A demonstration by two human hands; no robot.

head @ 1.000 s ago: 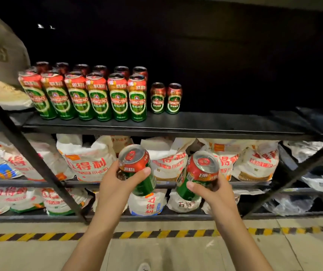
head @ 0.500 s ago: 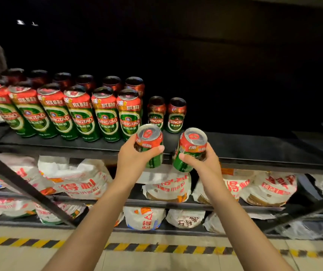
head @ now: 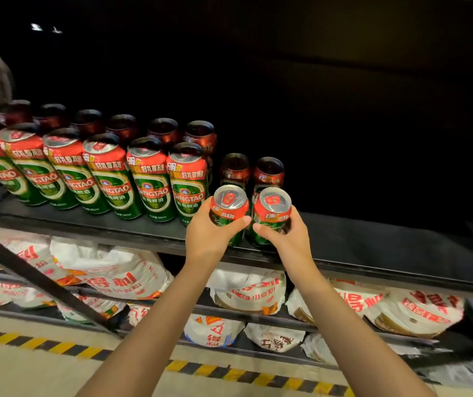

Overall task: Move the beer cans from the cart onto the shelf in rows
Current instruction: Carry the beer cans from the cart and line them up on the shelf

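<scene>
My left hand (head: 211,236) grips a red and green beer can (head: 228,206), and my right hand (head: 285,239) grips a second can (head: 272,210) beside it. Both cans are upright at the front of the black shelf (head: 372,245), just right of the front row of cans (head: 149,179). I cannot tell whether their bases touch the shelf. A back row of cans (head: 123,127) stands in shadow behind. Two more cans (head: 251,170) stand directly behind the ones I hold. The cart is out of view.
The shelf stretches bare and dark to the right. White printed sacks (head: 120,276) fill the lower shelves. A diagonal black brace (head: 37,276) crosses at the lower left. Yellow and black hazard tape (head: 229,373) runs along the floor.
Both hands have lifted the two cans from below shelf level up and forward onto the front of the shelf, next to the front row.
</scene>
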